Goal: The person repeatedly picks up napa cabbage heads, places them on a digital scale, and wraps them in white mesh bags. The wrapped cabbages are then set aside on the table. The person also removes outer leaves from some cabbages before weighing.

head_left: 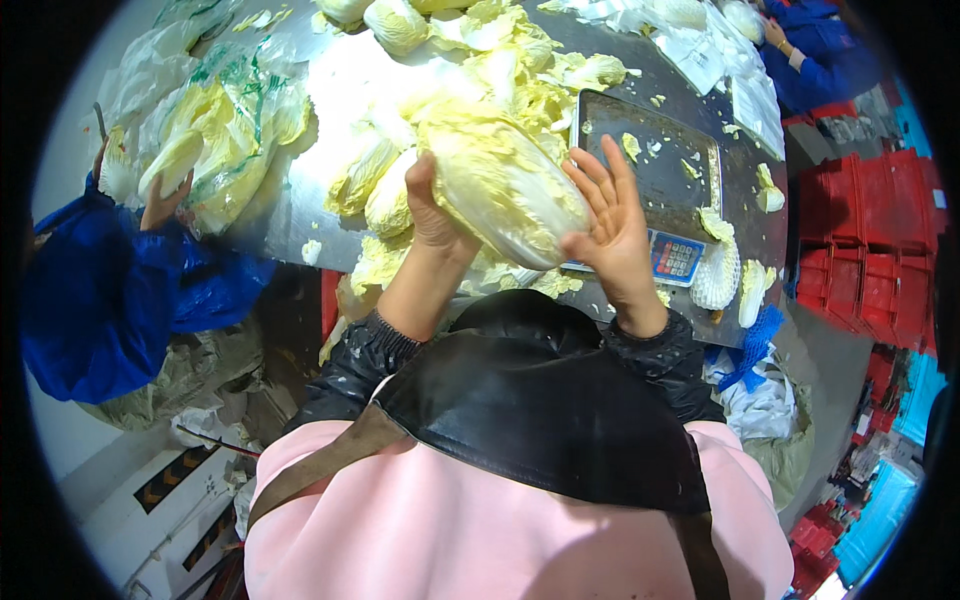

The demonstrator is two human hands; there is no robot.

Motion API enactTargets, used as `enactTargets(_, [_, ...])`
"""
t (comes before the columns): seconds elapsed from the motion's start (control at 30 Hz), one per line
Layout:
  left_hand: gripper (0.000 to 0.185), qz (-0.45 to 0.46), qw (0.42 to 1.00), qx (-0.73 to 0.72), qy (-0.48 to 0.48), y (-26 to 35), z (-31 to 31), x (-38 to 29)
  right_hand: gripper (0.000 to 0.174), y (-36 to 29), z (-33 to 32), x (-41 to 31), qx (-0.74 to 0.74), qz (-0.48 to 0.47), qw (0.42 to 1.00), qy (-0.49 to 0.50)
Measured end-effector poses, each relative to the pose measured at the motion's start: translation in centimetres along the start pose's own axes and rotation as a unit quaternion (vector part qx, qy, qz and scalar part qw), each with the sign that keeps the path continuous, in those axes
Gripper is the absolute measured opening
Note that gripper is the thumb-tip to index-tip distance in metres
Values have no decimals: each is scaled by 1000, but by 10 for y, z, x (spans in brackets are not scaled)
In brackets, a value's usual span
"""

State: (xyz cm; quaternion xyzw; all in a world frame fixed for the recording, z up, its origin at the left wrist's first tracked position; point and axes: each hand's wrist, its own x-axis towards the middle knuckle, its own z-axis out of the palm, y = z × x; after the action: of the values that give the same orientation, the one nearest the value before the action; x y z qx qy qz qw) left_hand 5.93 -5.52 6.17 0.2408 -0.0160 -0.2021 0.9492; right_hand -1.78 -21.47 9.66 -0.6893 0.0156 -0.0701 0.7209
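A napa cabbage (pixel 502 180) is held up in front of me, over the metal table. My left hand (pixel 439 214) grips it from the left side and below, its thumb raised along the leaves. At the cabbage's white base, my right hand (pixel 611 217) is spread with the palm turned up. Its thumb meets or nearly meets the base; the exact contact cannot be told. Behind the cabbage lie more whole heads (pixel 390 199) and a heap of loose yellow leaves (pixel 510 49). A digital scale (pixel 675 256) with a metal tray (pixel 649 165) stands right of them, partly behind my right hand.
At the left, a co-worker in blue (pixel 112 292) holds a cabbage beside a clear plastic bag (pixel 225 127). Another person's blue sleeve (pixel 817 67) shows at upper right, near white packaging (pixel 697 56). A white foam net (pixel 716 270) lies beside the scale. Red crates (pixel 862 240) are stacked at right.
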Motion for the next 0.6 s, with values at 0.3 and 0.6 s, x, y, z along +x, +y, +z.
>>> enactTargets(0.3, [90, -35, 999, 20, -18, -44, 22, 32, 93, 2, -64, -16, -101, -52, 994, -5])
enactTargets(0.6, [66, -56, 997, 47, 7, -120, 57, 66, 96, 12, -153, -1, -85, -52, 994, 42])
